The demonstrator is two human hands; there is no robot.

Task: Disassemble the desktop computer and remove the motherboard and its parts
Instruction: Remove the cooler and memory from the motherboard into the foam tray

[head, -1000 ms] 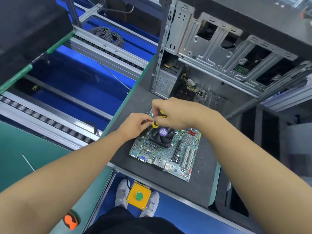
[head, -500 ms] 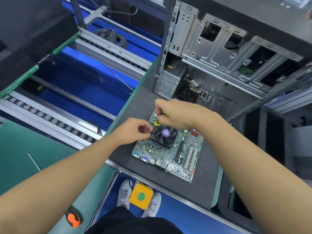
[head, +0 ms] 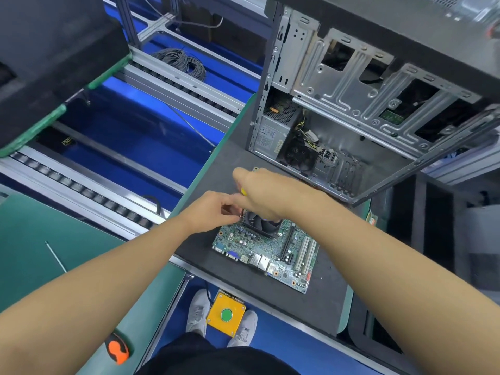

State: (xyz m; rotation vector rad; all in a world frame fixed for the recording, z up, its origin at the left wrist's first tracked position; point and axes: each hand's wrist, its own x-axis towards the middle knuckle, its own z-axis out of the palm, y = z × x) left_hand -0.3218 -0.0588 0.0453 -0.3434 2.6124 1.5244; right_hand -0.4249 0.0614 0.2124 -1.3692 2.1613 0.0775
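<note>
Right hand [head: 259, 193] is sliding further over the fan [head: 263, 226], gripping the screwdriver [head: 243, 191], while the left hand [head: 213, 209] is pinching its shaft at the fan's corner. The motherboard [head: 270, 250] is lying flat on the counter [head: 319, 301]; the bit should be staying upright and seated.

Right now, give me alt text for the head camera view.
A person's right hand grips a yellow-handled screwdriver at a corner of the cooler fan on a motherboard, left hand pinching its shaft. An open computer case stands behind.
</note>
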